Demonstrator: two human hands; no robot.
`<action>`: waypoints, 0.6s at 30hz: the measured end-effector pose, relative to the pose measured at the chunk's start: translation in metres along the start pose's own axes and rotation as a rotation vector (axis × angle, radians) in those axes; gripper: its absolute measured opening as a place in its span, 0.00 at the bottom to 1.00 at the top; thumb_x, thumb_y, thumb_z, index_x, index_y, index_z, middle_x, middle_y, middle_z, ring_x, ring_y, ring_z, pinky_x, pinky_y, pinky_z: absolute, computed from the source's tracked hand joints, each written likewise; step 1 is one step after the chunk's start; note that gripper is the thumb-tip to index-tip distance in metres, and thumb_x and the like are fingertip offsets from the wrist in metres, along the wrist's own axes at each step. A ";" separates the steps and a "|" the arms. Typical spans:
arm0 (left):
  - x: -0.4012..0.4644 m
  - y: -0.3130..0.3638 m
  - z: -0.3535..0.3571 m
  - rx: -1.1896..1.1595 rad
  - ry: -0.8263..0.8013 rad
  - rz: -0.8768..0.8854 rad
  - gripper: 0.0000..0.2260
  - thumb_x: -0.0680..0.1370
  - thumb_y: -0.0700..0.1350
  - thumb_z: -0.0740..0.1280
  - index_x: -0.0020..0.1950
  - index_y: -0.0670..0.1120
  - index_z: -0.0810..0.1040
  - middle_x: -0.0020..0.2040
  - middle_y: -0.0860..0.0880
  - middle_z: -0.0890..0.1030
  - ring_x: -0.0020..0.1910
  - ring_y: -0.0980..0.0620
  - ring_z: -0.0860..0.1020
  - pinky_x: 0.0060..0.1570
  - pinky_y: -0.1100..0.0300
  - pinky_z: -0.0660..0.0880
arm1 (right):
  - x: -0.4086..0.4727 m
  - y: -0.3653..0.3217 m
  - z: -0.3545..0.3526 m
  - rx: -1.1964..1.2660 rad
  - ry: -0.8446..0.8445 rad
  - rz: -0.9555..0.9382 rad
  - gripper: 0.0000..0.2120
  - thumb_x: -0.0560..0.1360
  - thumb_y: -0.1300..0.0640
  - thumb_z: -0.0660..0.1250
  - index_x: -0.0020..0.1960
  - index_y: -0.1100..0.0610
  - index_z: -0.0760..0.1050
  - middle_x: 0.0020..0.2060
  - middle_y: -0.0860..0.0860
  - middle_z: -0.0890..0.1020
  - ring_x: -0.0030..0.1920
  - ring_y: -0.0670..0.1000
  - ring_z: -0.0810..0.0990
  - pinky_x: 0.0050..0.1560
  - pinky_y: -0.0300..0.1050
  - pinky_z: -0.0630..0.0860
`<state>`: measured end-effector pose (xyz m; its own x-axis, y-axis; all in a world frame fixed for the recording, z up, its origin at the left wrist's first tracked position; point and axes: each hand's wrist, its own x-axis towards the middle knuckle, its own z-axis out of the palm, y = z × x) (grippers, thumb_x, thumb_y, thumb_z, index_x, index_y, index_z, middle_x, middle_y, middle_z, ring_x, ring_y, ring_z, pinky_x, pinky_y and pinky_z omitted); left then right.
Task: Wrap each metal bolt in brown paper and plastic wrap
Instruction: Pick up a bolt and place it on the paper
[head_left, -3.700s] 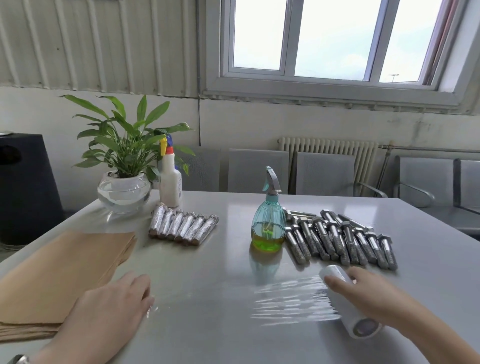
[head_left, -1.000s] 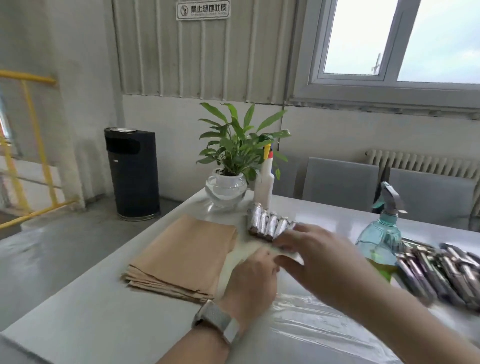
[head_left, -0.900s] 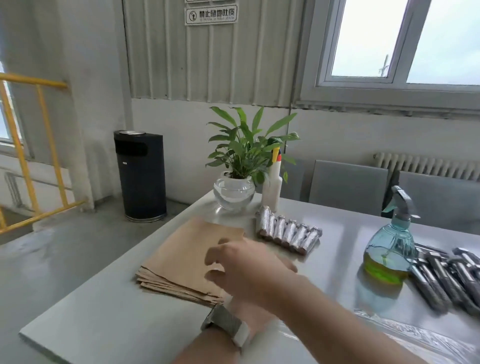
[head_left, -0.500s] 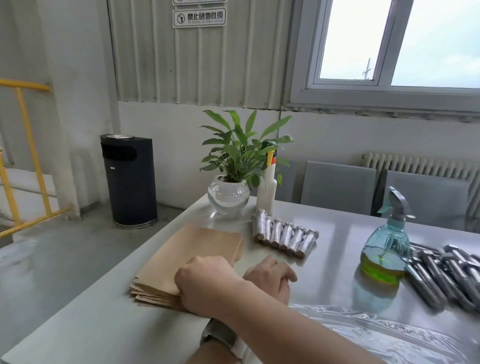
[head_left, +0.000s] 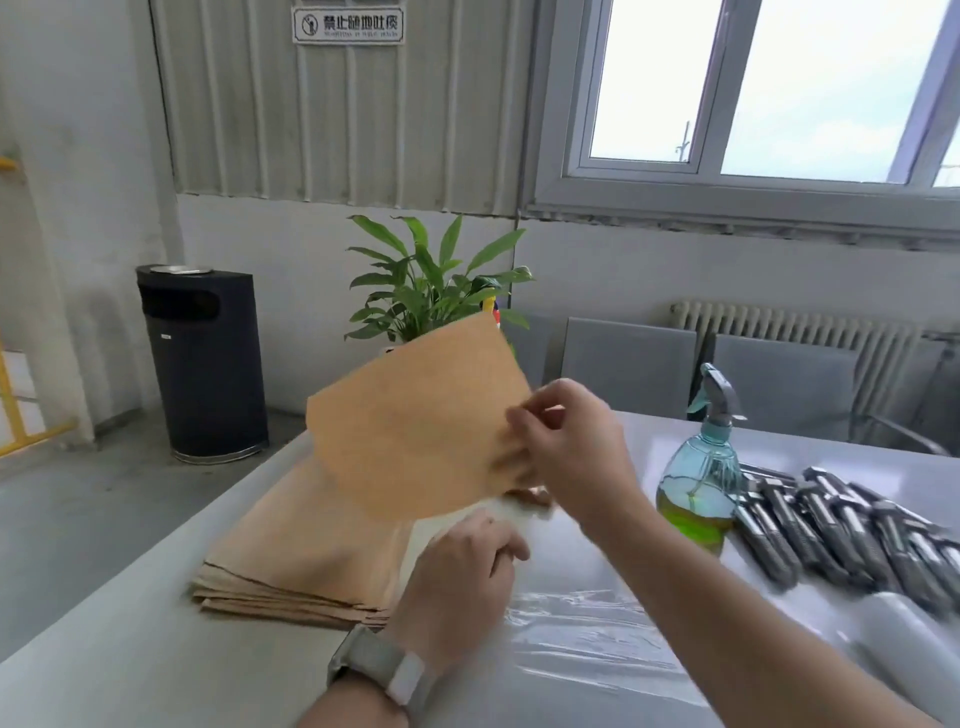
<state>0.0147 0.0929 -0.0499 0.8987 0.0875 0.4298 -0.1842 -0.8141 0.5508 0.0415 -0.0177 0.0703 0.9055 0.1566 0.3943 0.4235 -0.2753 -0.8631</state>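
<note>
My right hand pinches the right edge of one sheet of brown paper and holds it in the air above the table. Below it lies the stack of brown paper at the table's left. My left hand, a watch on its wrist, rests with curled fingers on the table beside the stack, at the edge of a spread piece of plastic wrap. Several bare metal bolts lie in a row at the right. The plastic wrap roll lies blurred at the lower right.
A teal spray bottle with green liquid stands beside the bolts. A potted plant shows behind the raised sheet. A black bin stands on the floor to the left. Grey chairs and a radiator line the far side.
My right hand crossed to the paper stack, took the top sheet and lifted it up and to the right. My left hand stayed on the table by the stack.
</note>
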 end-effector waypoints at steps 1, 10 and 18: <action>-0.002 0.000 -0.003 -0.003 -0.025 0.007 0.11 0.77 0.42 0.60 0.46 0.57 0.78 0.42 0.62 0.76 0.49 0.57 0.77 0.50 0.62 0.70 | -0.002 0.006 -0.030 0.058 0.038 0.050 0.04 0.77 0.61 0.69 0.45 0.56 0.74 0.36 0.55 0.83 0.30 0.56 0.83 0.28 0.51 0.81; -0.004 0.004 -0.009 0.019 -0.044 0.062 0.12 0.77 0.38 0.63 0.41 0.55 0.76 0.42 0.58 0.75 0.45 0.55 0.77 0.50 0.56 0.72 | -0.099 0.093 -0.167 -0.284 0.114 0.275 0.11 0.76 0.66 0.68 0.49 0.51 0.72 0.31 0.51 0.83 0.18 0.57 0.75 0.18 0.38 0.68; -0.011 0.024 -0.005 -0.089 -0.107 0.245 0.07 0.75 0.54 0.62 0.49 0.58 0.80 0.47 0.63 0.77 0.50 0.64 0.77 0.53 0.63 0.71 | -0.116 0.125 -0.177 -0.508 0.052 0.328 0.16 0.75 0.62 0.66 0.50 0.41 0.71 0.28 0.49 0.78 0.36 0.43 0.77 0.36 0.30 0.69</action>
<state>-0.0014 0.0755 -0.0380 0.8590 -0.1712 0.4824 -0.4315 -0.7491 0.5026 -0.0062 -0.2384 -0.0277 0.9856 -0.0563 0.1592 0.0701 -0.7214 -0.6890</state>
